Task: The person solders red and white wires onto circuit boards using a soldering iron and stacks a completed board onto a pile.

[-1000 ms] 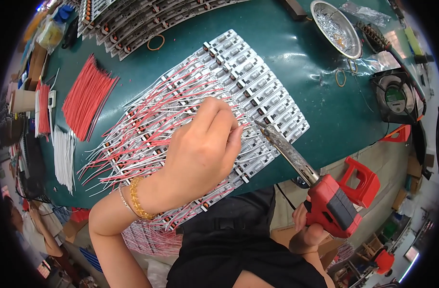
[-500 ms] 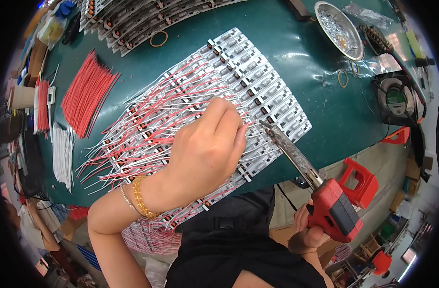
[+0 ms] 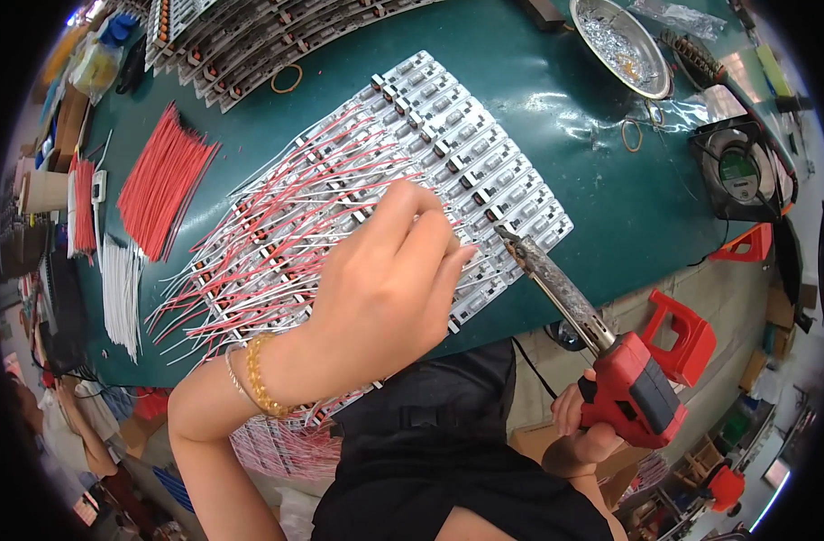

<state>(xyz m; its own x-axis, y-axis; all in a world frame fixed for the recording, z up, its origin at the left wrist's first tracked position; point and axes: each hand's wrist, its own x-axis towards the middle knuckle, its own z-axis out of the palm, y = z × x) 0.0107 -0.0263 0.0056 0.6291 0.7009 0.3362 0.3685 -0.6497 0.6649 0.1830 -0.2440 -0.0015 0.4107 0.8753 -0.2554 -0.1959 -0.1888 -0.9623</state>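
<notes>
A panel of joined grey-white circuit boards [image 3: 484, 144] lies on the green table, with red and white wires [image 3: 277, 207] fanning leftward from it. My left hand [image 3: 389, 261] is over the panel, fingers closed in a pinch among the wires. What it pinches is hidden behind the fingers; a short red wire shows beside them. My right hand [image 3: 579, 428] is wrapped around the red and black handle of a soldering gun [image 3: 628, 388]. The gun's dark tip points up and left, close to the panel, a little right of my left fingertips.
Bundles of red wires [image 3: 164, 180] and white wires [image 3: 121, 302] lie at left. Stacked board panels [image 3: 250, 45] stand at the back. At far right are a metal bowl [image 3: 624, 50] with solder scraps and a small fan [image 3: 737, 171]. A red plastic stand [image 3: 678, 338] is beyond the table's edge.
My left thumb has stretched farther right, away from the curled fingers. The soldering gun has stayed close to the panel, and the whole view has shifted slightly.
</notes>
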